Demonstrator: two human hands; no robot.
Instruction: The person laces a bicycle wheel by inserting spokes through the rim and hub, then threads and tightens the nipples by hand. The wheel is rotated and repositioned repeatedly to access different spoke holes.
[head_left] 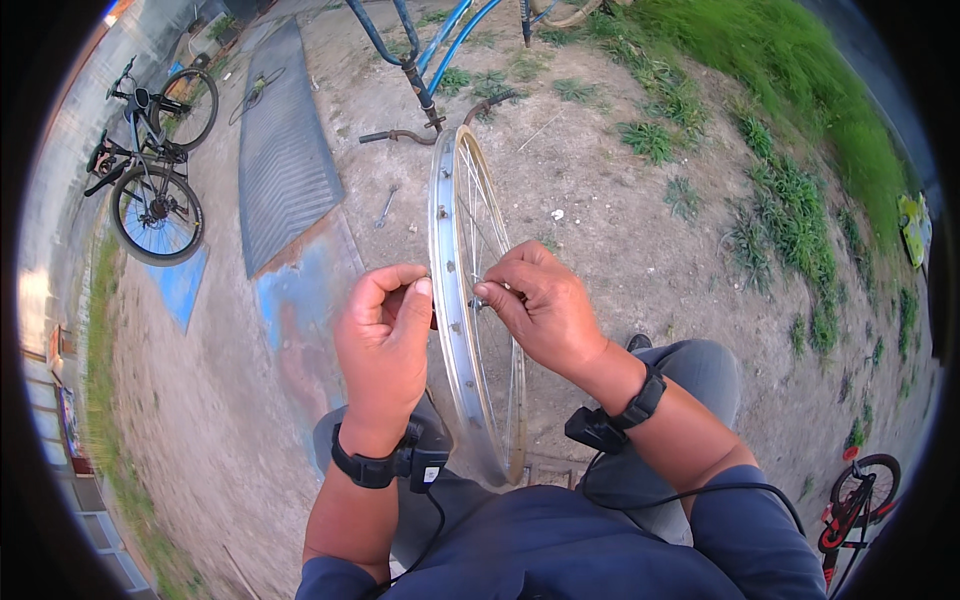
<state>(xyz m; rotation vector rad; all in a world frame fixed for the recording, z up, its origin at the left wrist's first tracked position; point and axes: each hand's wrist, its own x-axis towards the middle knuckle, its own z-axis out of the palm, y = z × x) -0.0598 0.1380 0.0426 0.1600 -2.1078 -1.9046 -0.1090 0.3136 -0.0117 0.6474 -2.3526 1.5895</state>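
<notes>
A bare bicycle wheel (465, 385) with no tyre stands upright between my knees, its pale metal rim facing me and its thin spokes (484, 215) showing on the right. Several small dark spoke ends dot the inside of the rim. My left hand (383, 345) is at the rim's left side, thumb and forefinger pinched together by its edge. On the other side, my right hand (545, 305) pinches with thumb and forefinger beside the spokes, close to the hub. Whatever lies in either pinch is too small or hidden to name.
Beyond the wheel stands a blue bicycle frame (440, 50) with rusty handlebars (395, 135). A wrench (386, 206) lies on the dirt near a ribbed grey mat (285, 150). A dark bicycle (155, 160) is at far left, a small red one (855, 510) at lower right. Grass (760, 60) grows at right.
</notes>
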